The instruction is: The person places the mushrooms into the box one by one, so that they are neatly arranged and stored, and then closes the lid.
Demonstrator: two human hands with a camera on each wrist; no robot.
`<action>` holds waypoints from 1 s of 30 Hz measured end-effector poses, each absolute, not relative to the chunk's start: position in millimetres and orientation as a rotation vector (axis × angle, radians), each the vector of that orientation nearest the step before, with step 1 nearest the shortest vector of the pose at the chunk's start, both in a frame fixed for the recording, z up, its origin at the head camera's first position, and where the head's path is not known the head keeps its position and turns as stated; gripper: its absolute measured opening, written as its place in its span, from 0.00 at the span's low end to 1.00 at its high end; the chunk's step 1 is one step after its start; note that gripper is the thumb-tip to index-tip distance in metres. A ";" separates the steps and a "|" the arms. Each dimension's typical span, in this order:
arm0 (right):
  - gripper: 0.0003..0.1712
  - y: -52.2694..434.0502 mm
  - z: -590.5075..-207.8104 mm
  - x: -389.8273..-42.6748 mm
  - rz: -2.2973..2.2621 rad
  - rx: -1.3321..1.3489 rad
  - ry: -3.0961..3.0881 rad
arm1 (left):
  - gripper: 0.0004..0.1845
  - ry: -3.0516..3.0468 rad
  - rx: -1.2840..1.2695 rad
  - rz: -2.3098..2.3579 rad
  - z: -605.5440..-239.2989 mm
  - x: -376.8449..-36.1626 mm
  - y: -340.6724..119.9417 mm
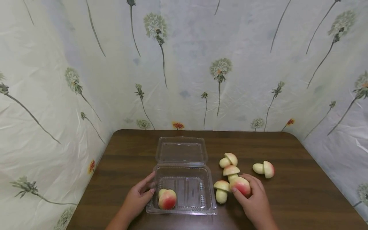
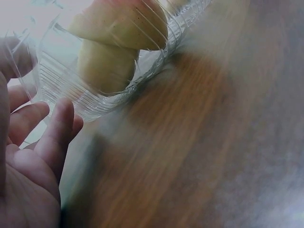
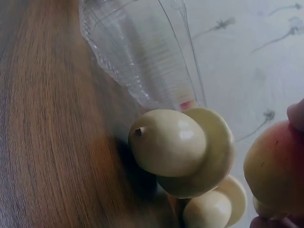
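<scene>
A clear plastic clamshell container (image 1: 192,211) lies with its lid (image 1: 181,150) folded back. Inside, at the left front, sits a toy mushroom (image 1: 167,199) with a pink-red and cream cap. My left hand (image 1: 139,196) holds the container's left side, thumb near the rim; the left wrist view shows its fingers at the plastic wall. Right of the container, my right hand (image 1: 255,199) pinches another mushroom (image 1: 241,186) by its cap, between thumb and fingers. That held mushroom (image 3: 275,168) is partly cut off in the right wrist view.
Beside the container stands one mushroom (image 1: 221,191), with two more, a middle one (image 1: 231,171) and a back one (image 1: 228,160), behind it. Another mushroom (image 1: 264,169) lies farther right on the brown wooden table (image 1: 287,198). Dandelion-patterned sheeting (image 1: 184,64) hangs behind.
</scene>
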State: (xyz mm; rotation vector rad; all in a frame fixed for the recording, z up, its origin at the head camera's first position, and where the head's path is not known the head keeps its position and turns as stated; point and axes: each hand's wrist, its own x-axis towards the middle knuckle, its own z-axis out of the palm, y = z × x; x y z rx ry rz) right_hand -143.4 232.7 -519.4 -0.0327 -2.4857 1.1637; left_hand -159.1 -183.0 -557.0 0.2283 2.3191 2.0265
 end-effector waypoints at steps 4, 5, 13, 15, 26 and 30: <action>0.29 229.9 -519.4 -143.8 1.180 0.017 -2.477 | 0.31 2.317 0.226 2.026 -556.9 -159.0 -183.5; 0.29 229.0 -519.5 -144.0 1.184 0.029 -2.475 | 0.31 2.317 0.230 2.026 -557.0 -159.1 -183.8; 0.28 221.9 -519.1 -146.6 1.238 0.166 -2.429 | 0.31 2.331 0.241 2.017 -558.6 -159.1 -186.5; 0.28 220.5 -518.9 -146.6 1.250 0.196 -2.408 | 0.31 2.329 0.236 2.018 -558.9 -158.9 -186.6; 0.31 214.0 -519.0 -146.0 1.283 0.326 -2.376 | 0.31 2.314 0.245 2.029 -559.3 -160.2 -184.0; 0.31 209.7 -515.5 -145.7 1.356 0.404 -2.344 | 0.32 2.316 0.238 2.030 -558.1 -160.0 -184.1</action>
